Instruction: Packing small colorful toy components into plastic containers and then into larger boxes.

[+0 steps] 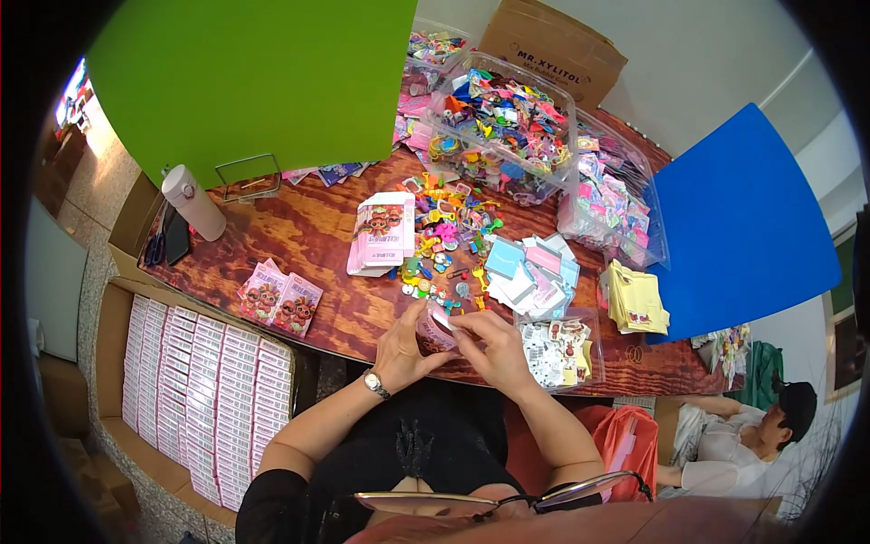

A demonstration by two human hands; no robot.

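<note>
A small pink box (433, 335) is between my two hands, just past the table's near edge. My left hand (401, 346) is wrapped round its left side, fingers closed. My right hand (497, 352) pinches at the box's upper right, by a white flap. Beyond the hands lie a heap of small colourful plastic toys (446, 216) and a stack of flat pink cartons (381, 238). Pale blue, white and pink cards (535, 274) are spread to the right. Nearer me, a clear tray (595, 367) holds stickers and paper pieces, beside folded yellow papers (637, 299).
Pink boxes (283, 299) lie left on the table, near a bottle (195, 204) and wire stand (248, 177). Clear bins (503, 136) of packets stand behind. Green (245, 82) and blue (743, 227) panels flank the table. A carton (204, 390) of boxes sits lower left; another person (743, 444) sits right.
</note>
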